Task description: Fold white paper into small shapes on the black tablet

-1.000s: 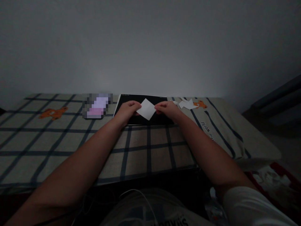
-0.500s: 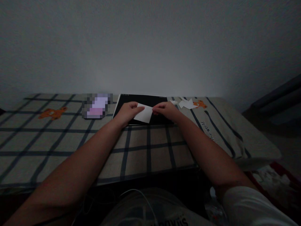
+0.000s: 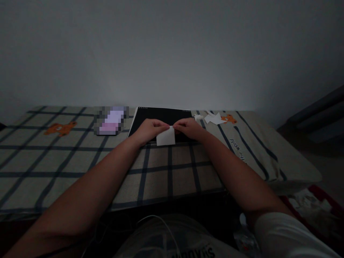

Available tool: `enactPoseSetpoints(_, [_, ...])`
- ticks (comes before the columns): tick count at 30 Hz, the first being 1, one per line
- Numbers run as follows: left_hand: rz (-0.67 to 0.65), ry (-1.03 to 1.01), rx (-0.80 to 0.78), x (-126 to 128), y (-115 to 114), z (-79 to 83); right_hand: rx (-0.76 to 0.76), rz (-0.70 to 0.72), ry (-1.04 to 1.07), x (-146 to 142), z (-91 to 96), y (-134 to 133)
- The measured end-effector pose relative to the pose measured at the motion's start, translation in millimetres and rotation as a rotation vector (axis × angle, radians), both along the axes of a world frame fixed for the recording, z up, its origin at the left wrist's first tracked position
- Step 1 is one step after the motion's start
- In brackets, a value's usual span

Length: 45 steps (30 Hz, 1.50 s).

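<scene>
Between my two hands is a small piece of white paper [image 3: 166, 137], held by its upper edge so that its face hangs toward me. My left hand [image 3: 151, 129] pinches the top edge, thumb in front. Right beside it, my right hand [image 3: 189, 128] pinches the upper right corner, and the two thumb tips nearly meet. Both hands are over a black sheet or pad [image 3: 161, 114] with white edges that lies on the cloth. The fingers behind the paper are partly hidden.
A plaid tablecloth [image 3: 107, 165] covers the table against a grey wall. Left lies a pixelated phone [image 3: 111, 122]. White paper scraps [image 3: 215, 118] and a small crumpled white piece [image 3: 198, 117] lie on the right. A white cable [image 3: 161, 219] runs across my lap.
The paper has turned from a slant to nearly straight and now hangs lower. My hands have come together at its top edge, the left moving right.
</scene>
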State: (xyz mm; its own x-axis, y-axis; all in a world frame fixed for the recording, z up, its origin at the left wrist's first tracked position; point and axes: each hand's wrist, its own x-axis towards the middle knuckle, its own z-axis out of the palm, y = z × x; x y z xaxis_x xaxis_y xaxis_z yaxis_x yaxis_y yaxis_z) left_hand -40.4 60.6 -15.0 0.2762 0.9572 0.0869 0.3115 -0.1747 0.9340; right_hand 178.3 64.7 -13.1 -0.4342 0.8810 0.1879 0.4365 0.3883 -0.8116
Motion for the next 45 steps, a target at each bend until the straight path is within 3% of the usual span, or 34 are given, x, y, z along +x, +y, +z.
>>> enactPoseSetpoints(6, [0.144,-0.017,0.074,0.4,2.0,-1.7,-0.024,-0.059,0.100,-2.2,1.0,-1.8])
enactPoseSetpoints(12, [0.320,-0.188,0.086,1.5,5.7,0.4,-0.157,0.023,0.102,0.4,-4.8,-1.1])
enactPoseSetpoints(23, [0.234,-0.176,0.093,-0.7,7.1,1.2,-0.109,0.049,0.040,1.4,-2.9,-1.2])
enactPoseSetpoints(30, [0.295,-0.170,0.058,-0.6,7.1,1.7,-0.087,0.031,0.059,0.0,-3.5,-0.6])
enactPoseSetpoints(45, [0.247,-0.147,0.095,-2.0,9.8,-3.9,0.021,0.067,-0.060,1.4,-0.9,-0.4])
